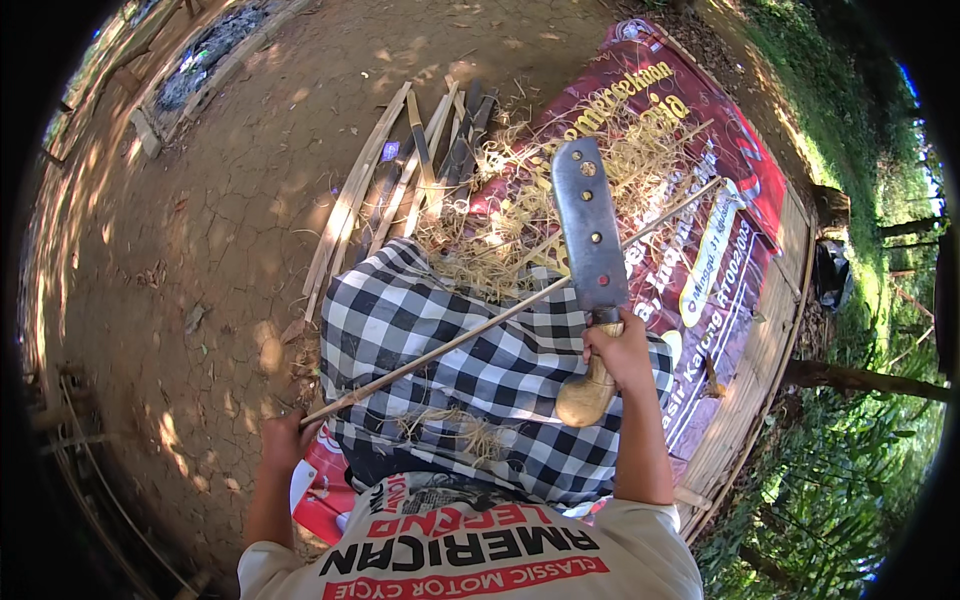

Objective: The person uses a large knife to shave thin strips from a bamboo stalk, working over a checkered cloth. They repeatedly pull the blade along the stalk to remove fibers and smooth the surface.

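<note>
Right hand (618, 345) grip closed round cleaver (590, 240) handle, blade raised above checkered cloth (450, 350). Left hand (285, 440) grip pinches bamboo strip (500, 318), lying diagonally across cloth. Shavings (520, 200) beyond cloth on red banner (720, 170).

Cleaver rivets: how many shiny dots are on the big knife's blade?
3 rivets run along the cleaver held in the right hand: near the tip, mid-blade, near the handle. More may be hidden.

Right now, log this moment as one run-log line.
left hand: grips end of bamboo strip | right hand: holds cleaver, blade up | strip lies across checkered cloth | shavings on red banner
</note>
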`<state>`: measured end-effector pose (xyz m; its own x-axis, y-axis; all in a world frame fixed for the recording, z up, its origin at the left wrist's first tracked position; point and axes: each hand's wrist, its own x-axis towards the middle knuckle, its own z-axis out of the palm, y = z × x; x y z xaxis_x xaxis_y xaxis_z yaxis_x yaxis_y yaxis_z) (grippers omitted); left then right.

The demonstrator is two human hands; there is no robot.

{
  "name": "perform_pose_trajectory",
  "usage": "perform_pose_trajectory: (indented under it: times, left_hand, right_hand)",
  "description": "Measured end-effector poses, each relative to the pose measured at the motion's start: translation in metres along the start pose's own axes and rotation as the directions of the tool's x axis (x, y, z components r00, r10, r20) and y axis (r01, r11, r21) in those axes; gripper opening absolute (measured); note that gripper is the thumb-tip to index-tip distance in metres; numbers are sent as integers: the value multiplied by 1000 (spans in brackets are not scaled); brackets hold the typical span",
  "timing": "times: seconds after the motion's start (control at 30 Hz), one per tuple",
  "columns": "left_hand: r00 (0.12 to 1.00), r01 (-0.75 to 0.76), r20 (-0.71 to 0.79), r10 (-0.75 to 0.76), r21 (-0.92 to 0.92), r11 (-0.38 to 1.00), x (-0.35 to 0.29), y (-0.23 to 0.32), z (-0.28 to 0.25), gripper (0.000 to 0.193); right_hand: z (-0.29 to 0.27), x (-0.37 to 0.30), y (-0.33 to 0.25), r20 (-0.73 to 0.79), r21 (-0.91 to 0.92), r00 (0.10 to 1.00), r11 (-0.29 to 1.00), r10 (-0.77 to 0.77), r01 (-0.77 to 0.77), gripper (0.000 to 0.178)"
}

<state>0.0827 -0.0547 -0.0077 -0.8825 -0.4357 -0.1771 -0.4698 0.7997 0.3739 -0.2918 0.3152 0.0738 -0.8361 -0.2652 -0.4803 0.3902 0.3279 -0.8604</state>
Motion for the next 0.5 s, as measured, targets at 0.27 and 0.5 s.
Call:
perform_pose_trajectory:
  times: [0.27, 0.5]
  left_hand:
    - [999, -34, -3, 35, 34, 999, 3, 3, -6, 25]
    - [998, 2, -56, -2, -4, 1000, -8, 11, 5, 23]
  right_hand:
    - [50, -31, 23, 225, -228, 974, 974, 40, 12, 13]
    - [12, -4, -8, -116, -140, 986, 985, -118, 102, 17]
